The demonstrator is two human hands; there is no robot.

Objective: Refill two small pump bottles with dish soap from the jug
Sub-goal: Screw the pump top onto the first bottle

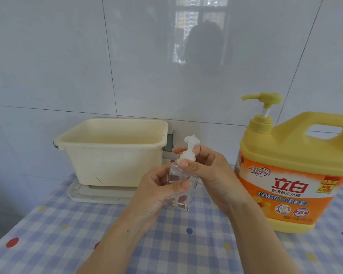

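With the jug [289,175] at 3 o'clock, I have my left hand [156,190] clamped on the pump bottle [176,176] above the tabletop [186,244] at centre to steady it while my right hand [204,169] pinches the pump collar [186,157], likely to unscrew it.

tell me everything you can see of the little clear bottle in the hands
The small clear square-sided plastic pump bottle is held tilted over the blue checked tablecloth. Its white plastic pump top is on, stem raised. The left hand grips its body; the right hand pinches the collar. Contents unclear.
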